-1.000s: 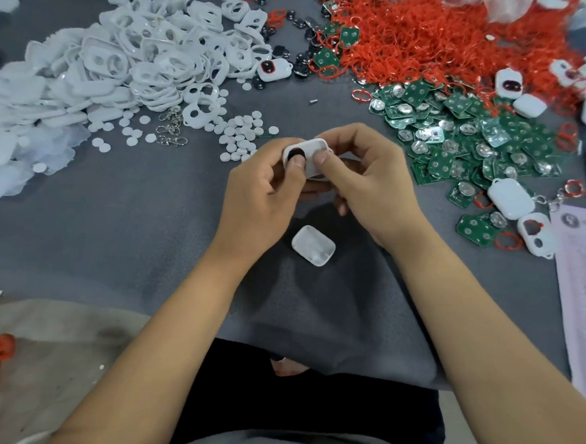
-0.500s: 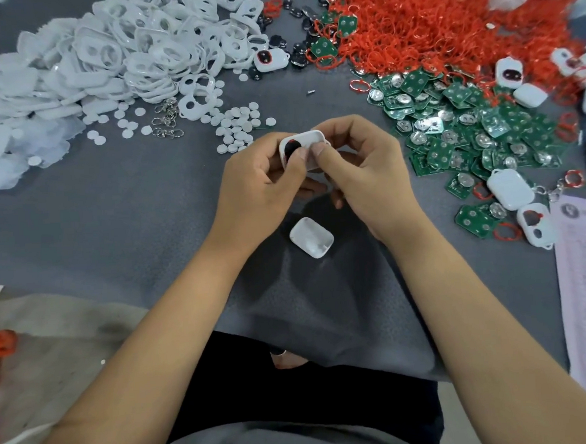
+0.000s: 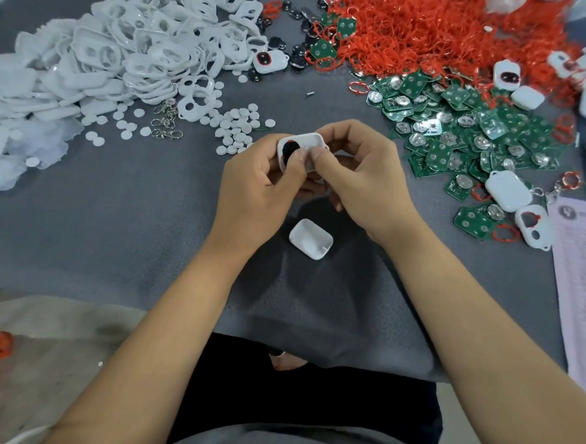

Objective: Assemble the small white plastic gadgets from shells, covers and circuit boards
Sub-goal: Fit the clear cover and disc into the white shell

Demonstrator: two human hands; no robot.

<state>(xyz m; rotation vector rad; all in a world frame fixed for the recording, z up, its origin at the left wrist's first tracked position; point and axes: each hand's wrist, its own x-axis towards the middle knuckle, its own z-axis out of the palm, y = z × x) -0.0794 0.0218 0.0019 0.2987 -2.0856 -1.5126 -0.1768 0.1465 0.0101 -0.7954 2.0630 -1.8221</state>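
**Two hands, one little gadget**

Grey cloth covers the table (image 3: 95, 213). Both hands pinch one small white gadget (image 3: 306, 145) above it. The left hand (image 3: 258, 189) has its thumb on the black button part. The right hand (image 3: 361, 180) presses its thumb on the white end. A plain white shell (image 3: 311, 238) lies just below the hands. Green circuit boards (image 3: 457, 132) are piled to the right, white covers (image 3: 113, 57) far left.

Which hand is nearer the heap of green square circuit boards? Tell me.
Right. The right hand sits just beside the green circuit boards; the left hand lies beyond it, farther away.
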